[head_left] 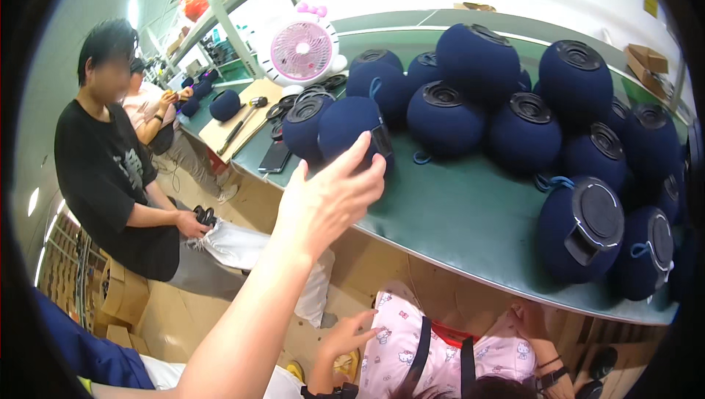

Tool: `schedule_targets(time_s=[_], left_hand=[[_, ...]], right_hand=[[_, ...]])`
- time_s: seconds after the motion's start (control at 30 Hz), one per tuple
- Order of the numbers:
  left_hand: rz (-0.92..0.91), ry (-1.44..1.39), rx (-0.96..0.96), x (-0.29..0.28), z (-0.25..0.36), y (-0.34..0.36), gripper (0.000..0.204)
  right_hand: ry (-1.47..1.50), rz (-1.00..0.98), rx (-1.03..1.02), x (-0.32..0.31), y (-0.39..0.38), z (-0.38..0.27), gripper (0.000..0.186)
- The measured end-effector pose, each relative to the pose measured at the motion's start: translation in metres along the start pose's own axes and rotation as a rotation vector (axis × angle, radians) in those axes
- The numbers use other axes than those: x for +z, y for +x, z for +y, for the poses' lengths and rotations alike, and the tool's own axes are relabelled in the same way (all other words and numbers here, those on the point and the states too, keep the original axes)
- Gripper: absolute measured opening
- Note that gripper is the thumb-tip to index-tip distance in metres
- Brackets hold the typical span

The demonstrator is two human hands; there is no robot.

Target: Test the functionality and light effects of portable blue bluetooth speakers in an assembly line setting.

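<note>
My left hand (352, 333) is low beside my pink printed apron (404, 347), fingers extended near its left edge. My right hand (527, 320), partly shadowed under the table's front edge, has bent fingers on the apron's right edge. Above them, a co-worker's bare arm (250, 325) reaches in from the lower left, that hand on a round navy fabric-covered unit (345, 123). More such units with black ring ends crowd the green table (448, 215), several with blue cord loops (547, 182). The nearest one on the right (580, 230) shows a black disc face.
A person (95, 178) stands left holding black parts and white wrapping (242, 245); another person (150, 120) works farther along. A pink fan (301, 54), board with tools (250, 105) and phone (274, 156) are on the table. Cardboard boxes (121, 289) sit lower left, another (646, 65) back right.
</note>
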State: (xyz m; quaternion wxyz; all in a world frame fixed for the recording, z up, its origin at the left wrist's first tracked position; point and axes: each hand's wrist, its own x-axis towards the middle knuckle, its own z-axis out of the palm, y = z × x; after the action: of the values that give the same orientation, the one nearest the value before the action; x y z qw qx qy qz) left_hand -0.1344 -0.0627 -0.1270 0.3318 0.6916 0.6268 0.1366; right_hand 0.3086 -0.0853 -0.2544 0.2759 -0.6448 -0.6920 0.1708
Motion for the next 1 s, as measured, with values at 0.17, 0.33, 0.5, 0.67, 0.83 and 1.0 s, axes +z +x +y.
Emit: schedule_targets(time_s=[0.17, 0.33, 0.5, 0.67, 0.83, 1.0], left_hand=[[0.025, -0.092, 0.032, 0.001, -0.015, 0.007, 0.05], [-0.033, -0.356, 0.046, 0.014, 0.019, 0.018, 0.047], [0.401, 0.397, 0.615, -0.068, 0.097, 0.078, 0.038], [0.772, 0.987, 0.917, -0.098, 0.146, 0.115, 0.042], [0.802, 1.052, 0.983, -0.111, 0.16, 0.11, 0.061], [0.682, 1.374, 0.625, -0.109, 0.147, 0.1, 0.06]], right_hand=[[0.079, -0.009, 0.133, -0.001, 0.011, -0.014, 0.029], [0.102, -0.05, 0.182, -0.011, 0.008, -0.013, 0.027], [0.076, 0.157, 0.04, 0.006, 0.0, 0.017, 0.023], [0.183, 0.229, 0.044, 0.029, -0.002, 0.04, 0.017], [0.159, 0.202, 0.097, 0.036, 0.001, 0.038, 0.011], [0.193, 0.229, 0.121, 0.03, 0.003, 0.022, 0.012]])
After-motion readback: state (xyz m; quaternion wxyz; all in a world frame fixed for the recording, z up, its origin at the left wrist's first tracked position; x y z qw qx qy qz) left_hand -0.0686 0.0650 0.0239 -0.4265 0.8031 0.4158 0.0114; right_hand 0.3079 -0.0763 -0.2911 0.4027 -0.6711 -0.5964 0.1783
